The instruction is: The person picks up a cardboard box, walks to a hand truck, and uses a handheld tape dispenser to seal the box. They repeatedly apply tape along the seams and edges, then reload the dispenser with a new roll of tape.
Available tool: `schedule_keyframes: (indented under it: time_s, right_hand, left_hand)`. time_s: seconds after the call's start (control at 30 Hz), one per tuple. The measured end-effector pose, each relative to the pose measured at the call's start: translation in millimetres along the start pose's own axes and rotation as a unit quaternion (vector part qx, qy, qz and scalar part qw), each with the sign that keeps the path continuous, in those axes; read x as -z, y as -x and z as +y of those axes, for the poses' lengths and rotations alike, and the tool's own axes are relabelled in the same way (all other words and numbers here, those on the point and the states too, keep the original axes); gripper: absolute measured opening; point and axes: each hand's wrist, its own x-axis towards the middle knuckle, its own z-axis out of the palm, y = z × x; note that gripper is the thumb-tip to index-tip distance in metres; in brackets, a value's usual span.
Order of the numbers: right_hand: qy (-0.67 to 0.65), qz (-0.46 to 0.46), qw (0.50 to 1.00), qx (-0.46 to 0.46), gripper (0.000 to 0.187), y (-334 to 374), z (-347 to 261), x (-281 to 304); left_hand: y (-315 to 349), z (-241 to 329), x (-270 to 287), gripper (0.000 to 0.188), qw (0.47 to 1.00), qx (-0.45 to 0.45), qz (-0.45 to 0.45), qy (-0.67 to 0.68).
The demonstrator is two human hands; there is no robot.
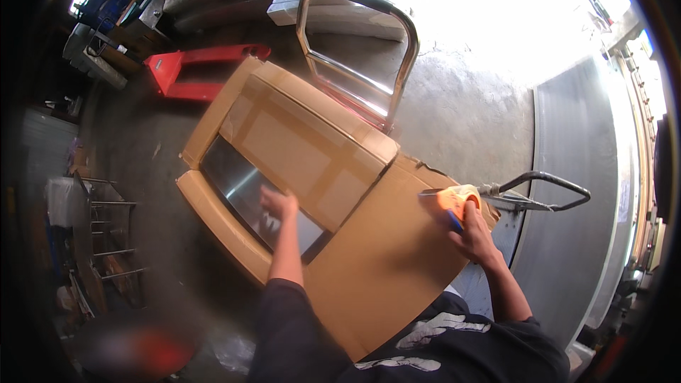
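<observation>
Big cardboard box point(312, 170) fills the middle of the frame, with a shiny metal panel point(245, 191) showing through a gap on its left side. Left hand point(279, 203) is spread flat on that panel. Right hand point(469, 230) grips an orange tape dispenser point(454, 202) at the box's right edge. Red pallet jack point(191, 71) sits upper left, chrome cart handle point(355, 50) just above the box.

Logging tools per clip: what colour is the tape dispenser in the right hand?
Orange tape dispenser, blue handle; head view.
</observation>
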Motion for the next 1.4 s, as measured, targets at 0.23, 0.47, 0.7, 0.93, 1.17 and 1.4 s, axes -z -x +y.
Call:
schedule_keyframes:
  time_s: [0.23,0.47,0.7,0.93,1.17,1.4]
  right_hand:
    - [-0.166,0.273,0.946,-0.052,0.040,40.7,31.4,6.0]
    - [-0.190,0.377,0.886,-0.190,0.037,56.6,117.4,-9.4]
    - [-0.498,0.256,0.800,-0.215,0.048,13.9,60.9,-96.1]
    - [-0.468,0.116,0.873,-0.070,0.051,-159.1,-19.9,-140.5]
    - [-0.196,0.034,0.972,-0.123,0.070,-275.4,-41.4,-206.5]
    - [-0.010,-0.005,1.000,-0.029,0.064,-283.2,-48.0,-237.8]
  left_hand:
    - [92.6,87.1,-74.9,0.069,0.800,-0.584,-0.126,-0.058]
    - [76.2,42.4,-80.5,0.071,0.784,-0.506,-0.281,-0.222]
    - [27.3,35.9,-18.6,0.070,0.758,-0.400,-0.486,-0.172]
    - [-67.4,-45.0,140.7,0.079,0.851,-0.129,-0.502,0.084]
    - [-91.1,-130.9,320.7,0.085,0.911,0.011,-0.082,0.404]
    - [65.8,-140.9,164.7,0.061,0.951,0.057,-0.178,0.247]
